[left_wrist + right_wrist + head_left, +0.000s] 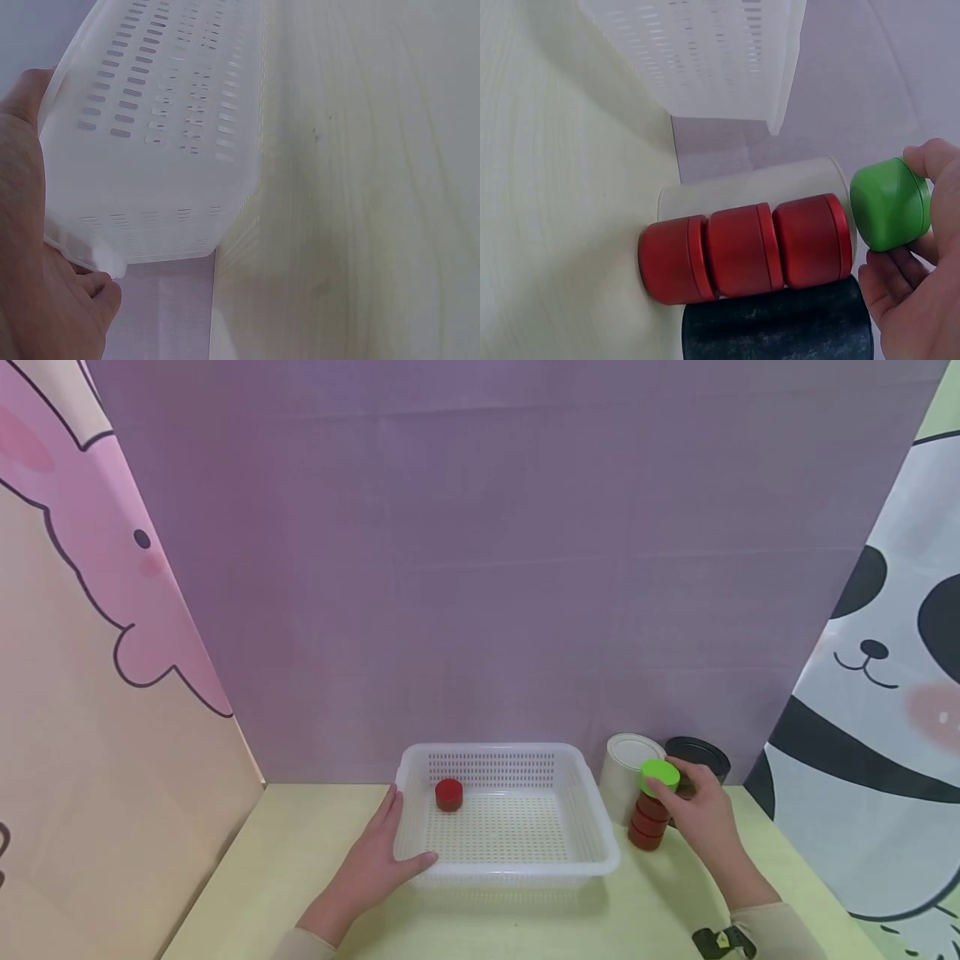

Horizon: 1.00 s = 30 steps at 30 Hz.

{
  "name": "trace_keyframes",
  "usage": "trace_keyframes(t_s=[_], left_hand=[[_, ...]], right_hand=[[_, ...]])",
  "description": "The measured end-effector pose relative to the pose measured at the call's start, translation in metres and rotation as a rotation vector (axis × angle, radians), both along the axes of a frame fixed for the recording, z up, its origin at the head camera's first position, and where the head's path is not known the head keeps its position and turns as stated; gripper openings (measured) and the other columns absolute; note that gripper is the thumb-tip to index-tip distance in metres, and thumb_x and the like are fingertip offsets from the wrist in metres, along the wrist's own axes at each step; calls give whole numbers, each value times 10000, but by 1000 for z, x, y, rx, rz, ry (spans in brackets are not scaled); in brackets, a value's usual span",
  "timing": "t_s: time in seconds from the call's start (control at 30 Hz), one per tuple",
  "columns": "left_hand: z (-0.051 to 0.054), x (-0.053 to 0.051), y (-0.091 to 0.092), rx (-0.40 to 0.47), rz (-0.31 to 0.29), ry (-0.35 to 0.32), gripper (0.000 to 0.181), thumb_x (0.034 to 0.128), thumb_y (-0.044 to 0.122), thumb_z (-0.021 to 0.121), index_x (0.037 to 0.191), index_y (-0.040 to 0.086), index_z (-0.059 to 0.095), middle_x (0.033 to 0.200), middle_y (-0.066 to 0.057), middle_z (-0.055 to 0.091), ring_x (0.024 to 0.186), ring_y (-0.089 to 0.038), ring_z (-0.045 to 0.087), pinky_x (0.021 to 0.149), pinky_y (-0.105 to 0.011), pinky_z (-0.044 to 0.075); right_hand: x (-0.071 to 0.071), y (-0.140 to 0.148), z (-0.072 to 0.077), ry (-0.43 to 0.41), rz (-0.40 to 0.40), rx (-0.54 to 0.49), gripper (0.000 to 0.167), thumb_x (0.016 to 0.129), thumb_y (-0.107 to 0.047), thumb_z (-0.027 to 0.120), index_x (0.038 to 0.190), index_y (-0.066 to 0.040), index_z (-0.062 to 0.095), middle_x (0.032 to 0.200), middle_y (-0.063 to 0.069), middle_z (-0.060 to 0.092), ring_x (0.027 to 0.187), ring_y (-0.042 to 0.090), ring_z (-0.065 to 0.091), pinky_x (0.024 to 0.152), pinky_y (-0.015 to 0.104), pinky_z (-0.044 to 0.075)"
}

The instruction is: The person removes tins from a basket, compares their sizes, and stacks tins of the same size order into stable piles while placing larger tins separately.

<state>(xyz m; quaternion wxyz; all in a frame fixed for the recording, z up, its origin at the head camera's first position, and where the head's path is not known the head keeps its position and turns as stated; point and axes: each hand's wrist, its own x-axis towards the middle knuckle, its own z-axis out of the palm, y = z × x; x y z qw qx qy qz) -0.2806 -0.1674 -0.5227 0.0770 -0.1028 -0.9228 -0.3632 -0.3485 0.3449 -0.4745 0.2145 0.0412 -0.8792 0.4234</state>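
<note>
My left hand (375, 856) grips the left side of a white plastic basket (517, 869), thumb over the front rim and fingers along the left rim. Inside it, towards the back left, sits a small red round tin (448, 795). My right hand (701, 806) pinches a green round tin (889, 204) between thumb and fingers. Three red tins (739, 247) stand stacked below that green one. A small gap shows between the green tin and the top red one, and the green tin is slightly tilted in the right wrist view.
Behind the stack stand a white can (619, 785) and a black can (698, 752), close to the purple back wall (480, 568). The pale table (480, 927) extends in front of the basket. Printed side walls (877, 735) border it left and right.
</note>
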Motion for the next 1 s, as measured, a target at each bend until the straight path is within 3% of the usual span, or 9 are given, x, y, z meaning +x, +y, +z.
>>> trace_keyframes(t_s=[0.27, 0.67, 0.87, 1.0], left_hand=[[-2, -1, 0, 1, 11, -12, 1202, 928, 581, 857, 1761, 32, 187, 1860, -85, 99, 1684, -376, 197, 1310, -613, 288], [-1, -1, 0, 5, 11, -6, 1222, 917, 609, 858, 1759, 27, 192, 1857, -103, 112, 1680, -386, 208, 1305, -619, 296], [-1, -2, -1, 6, 11, -7, 1206, 925, 581, 862, 1759, 26, 190, 1857, -100, 107, 1680, -387, 205, 1307, -619, 293], [-1, -1, -1, 7, 11, -4, 1200, 927, 565, 868, 1758, 22, 194, 1857, -99, 105, 1679, -390, 205, 1307, -621, 292]], right_hand=[[0, 4, -6, -20, -18, -21, 642, 1045, -382, 798, 1523, 6, 615, 1285, 156, 601, 979, -93, 553, 790, 49, 484], [-1, 6, -14, -32, -38, 5, 626, 1054, -401, 782, 1506, 3, 622, 1296, 163, 603, 1147, 246, 607, 799, 32, 444], [-1, 6, -15, -37, -38, 2, 622, 1062, -403, 770, 1506, 5, 616, 1320, 171, 600, 1156, 250, 602, 790, 31, 444], [-1, 5, -15, -14, -31, 7, 598, 1063, -380, 772, 1490, 13, 629, 1313, 172, 608, 1115, 161, 593, 799, 26, 452]])
